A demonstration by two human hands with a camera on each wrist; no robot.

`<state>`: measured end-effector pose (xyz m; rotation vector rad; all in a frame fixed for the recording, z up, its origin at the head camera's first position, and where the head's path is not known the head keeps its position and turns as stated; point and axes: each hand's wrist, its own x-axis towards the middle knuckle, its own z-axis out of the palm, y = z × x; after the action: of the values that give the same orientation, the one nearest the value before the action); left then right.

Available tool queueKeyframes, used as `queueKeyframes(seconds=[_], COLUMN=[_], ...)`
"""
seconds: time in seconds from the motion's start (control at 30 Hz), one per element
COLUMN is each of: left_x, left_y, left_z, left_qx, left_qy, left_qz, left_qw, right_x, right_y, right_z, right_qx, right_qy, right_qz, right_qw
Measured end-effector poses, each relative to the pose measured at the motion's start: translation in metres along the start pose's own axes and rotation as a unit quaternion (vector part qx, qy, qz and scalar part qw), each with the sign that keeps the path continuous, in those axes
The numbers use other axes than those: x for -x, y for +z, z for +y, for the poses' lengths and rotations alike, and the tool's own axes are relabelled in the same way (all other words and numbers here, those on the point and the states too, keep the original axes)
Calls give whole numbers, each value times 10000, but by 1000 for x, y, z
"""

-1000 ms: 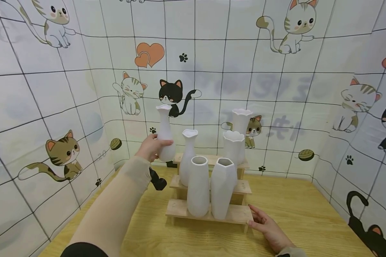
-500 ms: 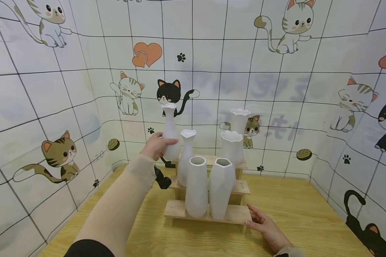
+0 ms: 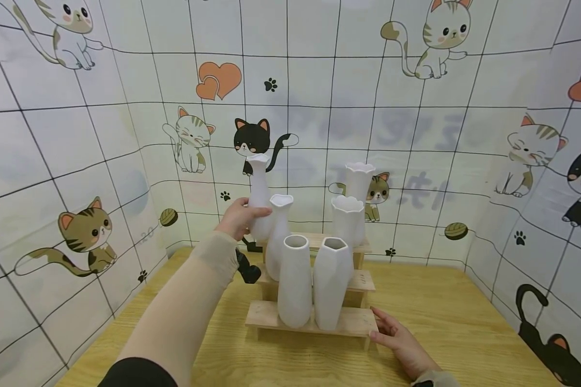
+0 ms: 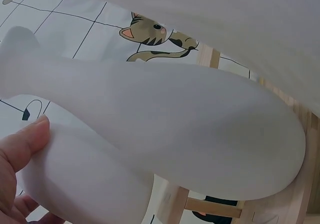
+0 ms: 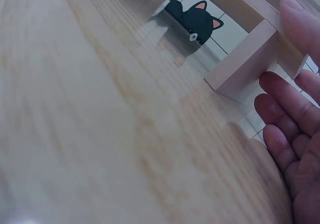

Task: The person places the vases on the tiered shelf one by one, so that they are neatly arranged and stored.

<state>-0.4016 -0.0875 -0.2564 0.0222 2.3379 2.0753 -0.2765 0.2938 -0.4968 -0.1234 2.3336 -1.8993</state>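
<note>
My left hand grips a white vase with a slim neck and wavy rim, at the back left of a three-step wooden stand. In the left wrist view, the thumb lies against this vase, partly behind a similar vase on the middle step. My right hand holds the right end of the bottom step, thumb in front, fingers around the corner. On that step stand a round-mouthed vase and a faceted vase. Two ruffled-rim vases, one lower and one taller, stand behind at right.
The stand sits on a wood-grain table. Behind and beside it hangs a white grid-patterned cloth printed with cats. A black object shows beneath my left wrist.
My left hand has carried the slim-necked vase rightward, in over the stand's back left, behind the middle-step vase. My right hand keeps its place at the stand. The head view shifts slightly.
</note>
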Motion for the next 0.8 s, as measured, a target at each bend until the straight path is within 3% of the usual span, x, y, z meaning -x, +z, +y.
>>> queueKeyframes(seconds=[0.8], left_x=[-11], left_y=[19], left_z=[-6], left_qx=[-19], left_qy=[-6], left_qz=[-52], left_qw=[10000], right_x=[2], right_y=[0], right_z=[-2], right_qx=[38], right_qy=[1], right_qz=[-17], right_qw=[10000])
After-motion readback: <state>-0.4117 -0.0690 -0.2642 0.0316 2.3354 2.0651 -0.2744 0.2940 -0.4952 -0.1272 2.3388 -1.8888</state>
